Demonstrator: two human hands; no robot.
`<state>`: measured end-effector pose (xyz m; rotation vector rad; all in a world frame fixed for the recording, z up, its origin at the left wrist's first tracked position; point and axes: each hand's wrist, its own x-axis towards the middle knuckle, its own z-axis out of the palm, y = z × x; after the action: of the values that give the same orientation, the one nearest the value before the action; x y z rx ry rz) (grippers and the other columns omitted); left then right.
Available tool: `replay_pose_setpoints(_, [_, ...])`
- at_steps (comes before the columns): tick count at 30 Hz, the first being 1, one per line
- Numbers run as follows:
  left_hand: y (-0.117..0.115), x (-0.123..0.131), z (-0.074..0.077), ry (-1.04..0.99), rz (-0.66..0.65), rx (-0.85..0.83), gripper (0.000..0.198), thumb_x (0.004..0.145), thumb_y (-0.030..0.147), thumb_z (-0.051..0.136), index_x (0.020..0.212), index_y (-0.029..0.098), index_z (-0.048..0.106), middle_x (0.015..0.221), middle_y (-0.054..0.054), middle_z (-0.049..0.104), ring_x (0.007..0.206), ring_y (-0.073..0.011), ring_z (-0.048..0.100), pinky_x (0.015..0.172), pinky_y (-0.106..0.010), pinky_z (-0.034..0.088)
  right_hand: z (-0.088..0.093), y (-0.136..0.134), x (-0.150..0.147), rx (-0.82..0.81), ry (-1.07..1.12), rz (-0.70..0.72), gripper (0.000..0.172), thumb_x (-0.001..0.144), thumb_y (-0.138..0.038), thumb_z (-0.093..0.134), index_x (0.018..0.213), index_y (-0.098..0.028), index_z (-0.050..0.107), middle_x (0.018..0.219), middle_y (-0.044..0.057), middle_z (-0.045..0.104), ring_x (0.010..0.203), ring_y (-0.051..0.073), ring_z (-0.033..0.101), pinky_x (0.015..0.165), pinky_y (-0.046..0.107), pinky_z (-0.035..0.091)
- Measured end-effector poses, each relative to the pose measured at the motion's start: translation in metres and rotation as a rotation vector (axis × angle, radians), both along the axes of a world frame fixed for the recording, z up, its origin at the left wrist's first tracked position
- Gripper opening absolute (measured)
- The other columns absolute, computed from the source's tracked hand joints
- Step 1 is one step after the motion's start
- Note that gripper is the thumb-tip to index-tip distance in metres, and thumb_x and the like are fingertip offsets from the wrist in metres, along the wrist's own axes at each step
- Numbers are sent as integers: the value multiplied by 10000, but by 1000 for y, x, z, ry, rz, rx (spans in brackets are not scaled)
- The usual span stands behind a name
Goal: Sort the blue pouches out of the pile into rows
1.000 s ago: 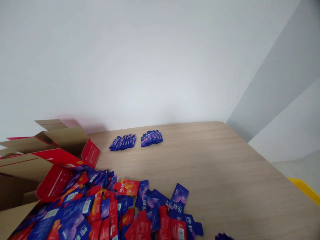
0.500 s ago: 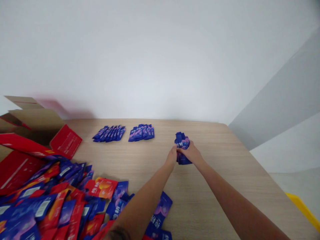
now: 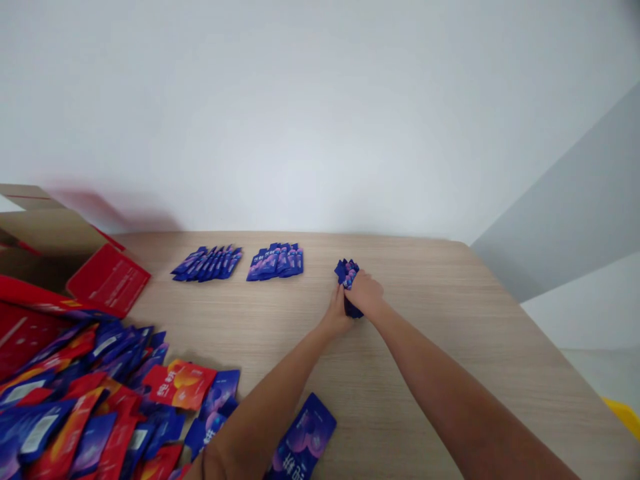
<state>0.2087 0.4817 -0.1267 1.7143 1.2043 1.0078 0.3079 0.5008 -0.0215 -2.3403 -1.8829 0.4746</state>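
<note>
Out over the right half of the table, a small stack of blue-purple pouches [image 3: 347,272] is gripped between both my hands. My left hand [image 3: 337,314] closes on its left side, near the bottom. My right hand [image 3: 367,293] wraps round its right side and covers much of the front. The lower end of the stack shows dark beneath my fingers. Left of it lie two fanned rows of the same pouches, a nearer row [image 3: 276,261] and a farther row [image 3: 207,263]. One loose blue pouch [image 3: 305,440] lies beside my left forearm.
A heap of mixed red and blue pouches [image 3: 100,413] covers the table's left front, with a red-orange pouch [image 3: 181,385] at its edge. An opened red cardboard box [image 3: 107,280] stands behind the heap. The wooden table [image 3: 425,373] meets a white wall; something yellow [image 3: 623,417] shows at lower right.
The stack has turned edge-on and shifted slightly left in view. My right hand has moved round over its front, while my left hand stays at its lower left.
</note>
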Motion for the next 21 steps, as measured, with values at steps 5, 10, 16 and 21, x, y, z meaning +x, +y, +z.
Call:
replay_pose_setpoints(5, [-16, 3, -11, 36, 18, 71, 1225, 517, 292, 811, 1463, 136, 49, 1516, -253, 158, 1407, -388, 160, 1128, -555, 202, -4, -1, 2, -26, 109, -14, 788, 828, -538, 511, 1384, -17, 307, 1193, 292, 559, 1086, 368, 587, 886, 445, 446])
replay_pose_setpoints(10, [-9, -5, -1, 230, 93, 138, 1149, 580, 378, 801, 1446, 121, 91, 1477, -269, 261, 1379, -380, 259, 1105, -553, 255, -25, -4, 30, 56, 444, 42, 501, 896, -492, 397, 1237, -148, 524, 1231, 167, 602, 1126, 296, 575, 949, 389, 411])
replay_pose_setpoints(16, [13, -25, 8, 343, 66, 226, 894, 648, 425, 752, 1376, 141, 318, 1412, -216, 405, 1326, -362, 360, 1097, -548, 272, -58, -11, 51, 107, 514, -100, 477, 921, -390, 273, 1235, -119, 509, 1130, 159, 642, 1052, 269, 616, 893, 391, 466])
replay_pose_setpoints(21, [48, -31, 13, 240, -28, 186, 922, 579, 295, 790, 1371, 132, 347, 1434, -206, 378, 1344, -345, 337, 1112, -507, 273, -75, 4, 44, 169, 592, -145, 492, 883, -396, 349, 1301, -159, 455, 1146, 130, 630, 996, 265, 636, 879, 403, 495])
